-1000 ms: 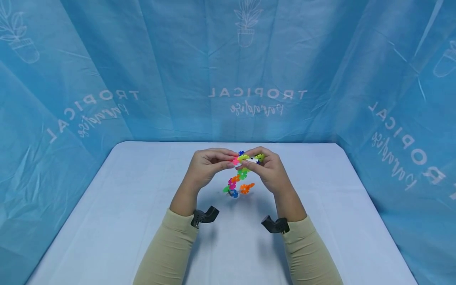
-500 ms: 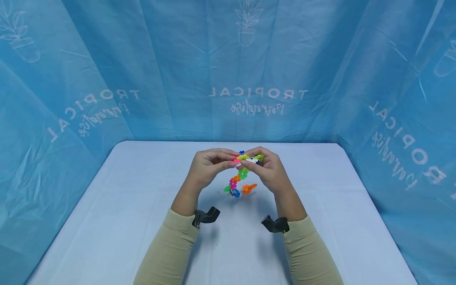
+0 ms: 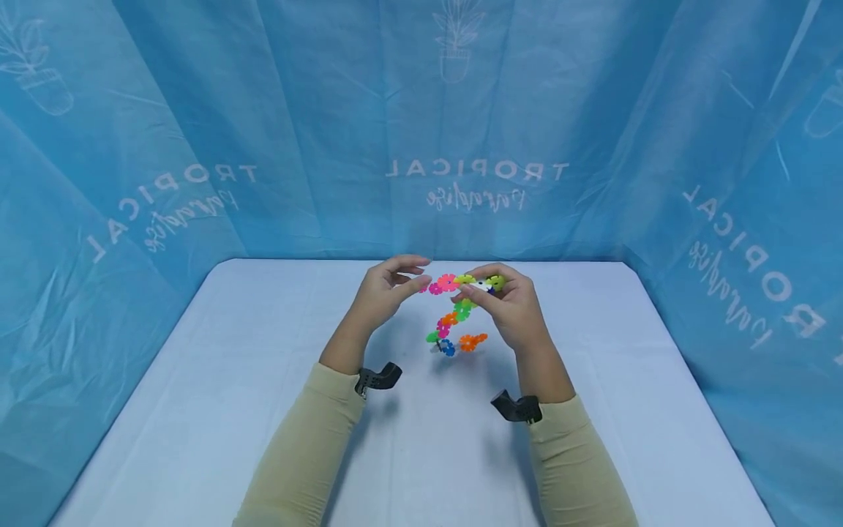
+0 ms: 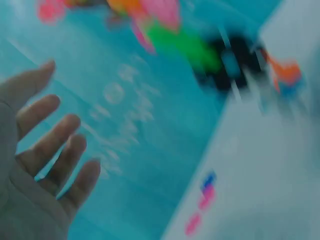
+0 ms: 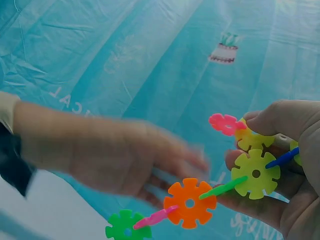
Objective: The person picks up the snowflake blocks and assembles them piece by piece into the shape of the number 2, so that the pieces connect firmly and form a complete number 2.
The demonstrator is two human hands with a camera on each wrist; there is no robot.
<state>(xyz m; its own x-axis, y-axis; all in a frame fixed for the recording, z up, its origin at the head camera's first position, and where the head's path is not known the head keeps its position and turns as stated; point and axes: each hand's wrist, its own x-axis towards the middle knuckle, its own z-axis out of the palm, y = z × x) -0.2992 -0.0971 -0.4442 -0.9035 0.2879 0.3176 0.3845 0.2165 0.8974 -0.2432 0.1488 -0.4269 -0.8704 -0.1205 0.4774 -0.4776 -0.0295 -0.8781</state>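
Note:
A chain of colourful plastic snowflake discs [image 3: 463, 310] hangs from my right hand [image 3: 516, 307]. Thumb and fingers of that hand pinch it near a white disc and a yellow disc [image 5: 255, 138]. A pink disc [image 5: 226, 124] juts from the yellow one, towards the left hand. Lower down, the chain runs through green, orange [image 5: 190, 203] and pink discs to blue and orange ones. My left hand [image 3: 388, 289] is beside the chain's pink end, with fingers loosely spread. In the left wrist view, the left hand [image 4: 50, 145] holds nothing, and the chain is blurred.
Pink and blue discs [image 4: 206, 197] lie on the white table [image 4: 260, 175], behind the chain as seen from the head. A blue curtain [image 3: 461, 124] with printed lettering surrounds the table's back and sides. Each wrist wears a black camera mount [image 3: 380, 377].
The left hand has let go of the pink disc and moved slightly up and away. The right hand has shifted right and a little up with the chain.

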